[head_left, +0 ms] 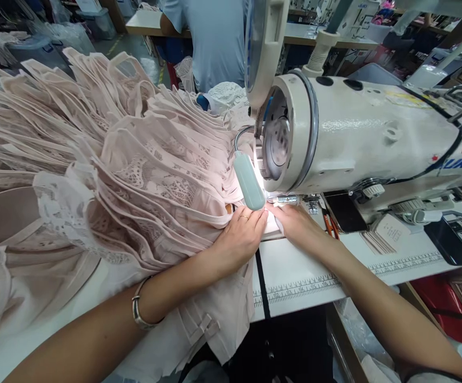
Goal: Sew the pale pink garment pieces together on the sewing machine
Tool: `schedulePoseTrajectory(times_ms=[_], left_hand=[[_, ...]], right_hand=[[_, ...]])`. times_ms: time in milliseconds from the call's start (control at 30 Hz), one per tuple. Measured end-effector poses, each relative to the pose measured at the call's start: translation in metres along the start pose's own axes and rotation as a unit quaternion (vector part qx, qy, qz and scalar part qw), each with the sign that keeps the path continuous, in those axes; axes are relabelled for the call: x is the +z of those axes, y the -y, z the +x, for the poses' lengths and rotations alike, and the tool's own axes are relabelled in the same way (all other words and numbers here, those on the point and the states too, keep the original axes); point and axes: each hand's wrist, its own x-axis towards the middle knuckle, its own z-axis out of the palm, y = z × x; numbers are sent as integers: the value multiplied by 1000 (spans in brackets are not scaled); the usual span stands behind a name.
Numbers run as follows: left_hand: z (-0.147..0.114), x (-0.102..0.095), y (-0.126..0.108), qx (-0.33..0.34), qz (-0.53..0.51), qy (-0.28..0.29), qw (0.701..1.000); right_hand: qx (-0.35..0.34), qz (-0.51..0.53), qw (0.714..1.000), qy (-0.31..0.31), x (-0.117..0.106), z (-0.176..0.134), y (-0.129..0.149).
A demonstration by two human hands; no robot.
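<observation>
Left hand (pixel 241 236) flat, fingers spread, pressing pink fabric piece (pixel 231 298) onto table (pixel 303 276) just before sewing machine (pixel 359 138) needle area. Right hand (pixel 297 223) also flat, fingers extended, touching small fabric edge under lamp (pixel 249 181). Neither hand grips. Large stack of pink lace garments (pixel 95 159) piled at left; whether sewn or waiting, cannot tell. Scissors (pixel 329 221) lie beside machine.
</observation>
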Motion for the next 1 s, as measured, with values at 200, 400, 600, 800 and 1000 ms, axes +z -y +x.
schedulePoseTrajectory(times_ms=[200, 400, 600, 800, 1000], left_hand=[[-1, -9, 19, 7, 81, -2, 997], [-4, -8, 37, 11, -5, -22, 1000], [-2, -1, 36, 50, -13, 0, 999], [1, 3, 36, -40, -82, 49, 995], [-2, 5, 38, 73, -127, -44, 988]], right_hand=[[-85, -108, 987, -82, 12, -5, -5], [-204, -66, 964, -157, 18, -12, -13], [-207, -81, 958, -183, 18, -13, -14], [-191, -17, 955, -227, 16, -13, -12], [-203, 19, 951, -233, 16, -13, -11]])
